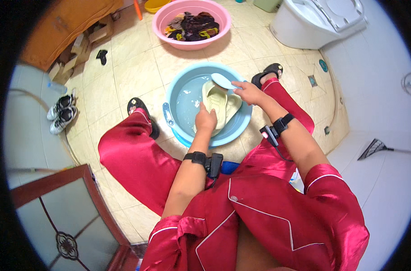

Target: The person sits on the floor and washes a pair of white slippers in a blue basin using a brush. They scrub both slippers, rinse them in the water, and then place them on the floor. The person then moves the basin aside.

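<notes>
A light blue plastic basin point(180, 117) with shallow water stands on the floor between my feet. Inside it my left hand point(206, 119) grips a pale yellow-green slipper point(214, 98), thumb over its edge. A second pale slipper point(235, 103) lies partly under the first, against the basin's right side. My right hand point(249, 92) holds a light blue scrubbing brush point(221, 81) by its handle, over the toe end of the gripped slipper. The bristle side is turned down and mostly hidden. White suds float on the water left of the slippers.
Beyond the basin stands a pink tub point(192, 45) of dark clothes. A white toilet point(303, 27) is at the upper right, a floor drain point(312, 81) below it. Sneakers point(63, 115) sit by the left wall. A glass-paned door point(83, 210) is at lower left.
</notes>
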A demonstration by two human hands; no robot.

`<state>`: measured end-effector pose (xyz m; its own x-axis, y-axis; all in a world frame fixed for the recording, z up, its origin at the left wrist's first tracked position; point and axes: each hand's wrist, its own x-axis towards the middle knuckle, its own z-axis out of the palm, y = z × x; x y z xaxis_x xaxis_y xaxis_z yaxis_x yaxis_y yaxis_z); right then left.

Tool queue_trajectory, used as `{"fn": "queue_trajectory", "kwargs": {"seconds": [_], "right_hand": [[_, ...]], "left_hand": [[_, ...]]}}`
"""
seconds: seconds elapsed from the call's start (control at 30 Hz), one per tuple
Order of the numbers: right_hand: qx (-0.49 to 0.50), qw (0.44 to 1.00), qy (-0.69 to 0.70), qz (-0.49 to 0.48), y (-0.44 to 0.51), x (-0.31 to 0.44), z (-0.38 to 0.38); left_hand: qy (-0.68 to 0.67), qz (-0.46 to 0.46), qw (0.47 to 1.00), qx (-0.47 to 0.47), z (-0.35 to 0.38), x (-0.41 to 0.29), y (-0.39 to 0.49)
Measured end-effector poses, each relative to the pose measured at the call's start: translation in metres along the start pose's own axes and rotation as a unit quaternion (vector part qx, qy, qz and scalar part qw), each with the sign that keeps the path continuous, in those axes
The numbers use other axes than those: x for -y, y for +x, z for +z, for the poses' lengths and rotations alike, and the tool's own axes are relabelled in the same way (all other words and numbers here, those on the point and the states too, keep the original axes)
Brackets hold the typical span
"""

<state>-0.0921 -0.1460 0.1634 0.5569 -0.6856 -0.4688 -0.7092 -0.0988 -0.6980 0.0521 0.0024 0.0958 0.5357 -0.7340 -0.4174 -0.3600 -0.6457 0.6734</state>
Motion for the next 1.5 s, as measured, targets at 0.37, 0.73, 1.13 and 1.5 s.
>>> {"fn": "queue_trajectory", "kwargs": {"seconds": [0.37, 0.73, 1.13, 1.5], "right_hand": [[-0.036, 0.997, -0.047, 0.043, -0.016, -0.057, -0.001], [-0.080, 0.977, -0.193, 0.042, -0.001, -0.073, 0.021], [-0.052, 0.966, -0.246, 0.054, 0.035, -0.052, 0.031], [-0.129, 0.980, -0.149, -0.011, -0.096, -0.031, 0.049]], "left_hand": [[-0.227, -0.055, 0.955, 0.182, -0.021, 0.045, 0.013], [0.171, 0.025, 0.974, 0.146, 0.005, 0.034, 0.020], [0.157, -0.033, 0.979, 0.123, 0.012, 0.044, 0.031], [-0.029, -0.056, 0.997, 0.036, 0.026, 0.052, 0.030]]}}
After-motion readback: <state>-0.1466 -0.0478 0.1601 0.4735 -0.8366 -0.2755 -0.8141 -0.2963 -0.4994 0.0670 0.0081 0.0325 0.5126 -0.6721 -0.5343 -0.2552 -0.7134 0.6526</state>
